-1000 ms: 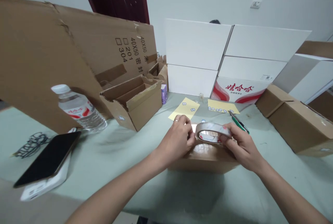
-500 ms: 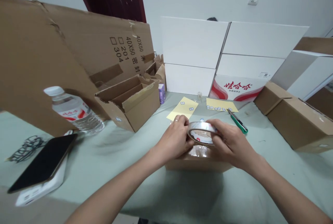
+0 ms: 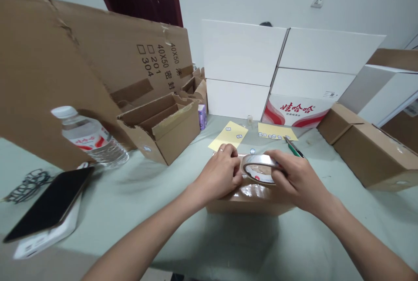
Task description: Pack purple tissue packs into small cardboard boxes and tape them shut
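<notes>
A roll of clear packing tape [image 3: 260, 159] is held on its right side by my right hand [image 3: 298, 179], fingers and thumb closed on it. It is just above a small brown cardboard box [image 3: 241, 207] at the table's near side. Shiny clear tape [image 3: 253, 191] lies over the top of that box. My left hand [image 3: 219, 171] rests on the left part of the box top with its fingers curled. What is under or between those fingertips is hidden.
Behind the box lie yellow sticker sheets [image 3: 229, 135] and a green utility knife [image 3: 294, 147]. To the left are an open carton [image 3: 176, 131], a water bottle [image 3: 94, 137] and a black phone [image 3: 50, 202]. A closed brown box [image 3: 375, 152] stands at right; white cardboard panels [image 3: 241, 50] stand behind.
My right hand and the tape roll have shifted a little to the right, widening the gap from my left hand. My left hand stays on the box.
</notes>
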Demonstrator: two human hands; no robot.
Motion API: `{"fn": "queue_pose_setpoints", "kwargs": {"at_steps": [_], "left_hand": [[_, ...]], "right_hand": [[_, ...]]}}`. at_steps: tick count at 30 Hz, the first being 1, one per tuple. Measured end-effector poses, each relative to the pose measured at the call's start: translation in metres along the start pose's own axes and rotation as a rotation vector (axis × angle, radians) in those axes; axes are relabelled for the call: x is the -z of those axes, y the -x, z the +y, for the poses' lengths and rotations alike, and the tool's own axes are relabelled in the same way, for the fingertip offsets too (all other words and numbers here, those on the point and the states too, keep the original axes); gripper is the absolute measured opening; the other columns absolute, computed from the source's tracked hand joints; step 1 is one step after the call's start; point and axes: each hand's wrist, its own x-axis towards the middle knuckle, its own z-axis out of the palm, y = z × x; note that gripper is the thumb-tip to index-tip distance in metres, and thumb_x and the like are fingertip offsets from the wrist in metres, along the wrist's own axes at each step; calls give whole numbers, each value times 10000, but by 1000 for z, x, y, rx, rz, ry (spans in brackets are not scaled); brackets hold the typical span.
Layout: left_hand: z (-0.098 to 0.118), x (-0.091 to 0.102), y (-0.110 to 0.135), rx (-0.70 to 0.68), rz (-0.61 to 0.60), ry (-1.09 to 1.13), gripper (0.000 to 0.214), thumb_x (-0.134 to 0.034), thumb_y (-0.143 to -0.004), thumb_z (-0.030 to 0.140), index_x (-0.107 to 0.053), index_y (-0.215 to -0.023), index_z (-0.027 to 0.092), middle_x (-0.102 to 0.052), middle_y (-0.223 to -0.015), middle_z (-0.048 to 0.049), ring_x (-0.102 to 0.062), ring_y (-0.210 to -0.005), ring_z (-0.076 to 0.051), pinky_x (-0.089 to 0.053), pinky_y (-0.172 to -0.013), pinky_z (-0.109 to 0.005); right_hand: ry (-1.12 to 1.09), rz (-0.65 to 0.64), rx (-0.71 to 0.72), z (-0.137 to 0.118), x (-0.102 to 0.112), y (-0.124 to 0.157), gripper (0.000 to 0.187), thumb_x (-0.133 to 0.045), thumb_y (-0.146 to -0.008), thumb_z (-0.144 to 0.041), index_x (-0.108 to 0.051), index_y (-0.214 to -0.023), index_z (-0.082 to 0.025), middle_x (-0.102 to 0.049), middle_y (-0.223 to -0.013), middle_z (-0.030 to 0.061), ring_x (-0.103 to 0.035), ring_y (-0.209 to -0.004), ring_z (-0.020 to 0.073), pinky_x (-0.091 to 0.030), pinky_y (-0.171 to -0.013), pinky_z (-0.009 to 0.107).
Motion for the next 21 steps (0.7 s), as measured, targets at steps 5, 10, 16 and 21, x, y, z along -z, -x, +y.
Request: {"fn": "queue_pose_setpoints", "kwargs": {"at_steps": [5,10,16,21], "left_hand": [[1,-1,1,19,26,-14,138,-537,-813,162,-666,-762,160,-541,-1054,-120,-531,-1027,-284,-490,-911,-435],[2,-3,1,47,44,-27,129,-598,-788,210,-603,-665,173,-539,-1006,-109,-534,-988,-282,-489,-864,-429],[-7,9,6,123,51,-31,252,-663,-776,393,-514,-745,192,-508,-1033,-100,-518,-1018,-312,-477,-870,-469],[-1,9,1,136,20,-27,246,-621,-799,387,-500,-889,192,-487,-1086,-112,-476,-1094,-327,-448,-931,-486]], "right_hand": [[8,-5,5,-4,-1,0,282,-395,-806,-126,-600,-990,-185,-664,-673,30,-567,-562,172,-364,-517,275],[46,-2,31,-6,-2,0,263,-403,-805,-124,-601,-963,-191,-657,-677,33,-560,-570,172,-333,-513,278],[55,-29,31,-5,-1,-3,292,-391,-804,-126,-621,-979,-164,-652,-660,36,-557,-553,171,-339,-507,277],[65,13,47,-6,-4,-2,312,-407,-791,-110,-621,-1013,-159,-689,-735,59,-601,-603,187,-389,-534,283]]}}
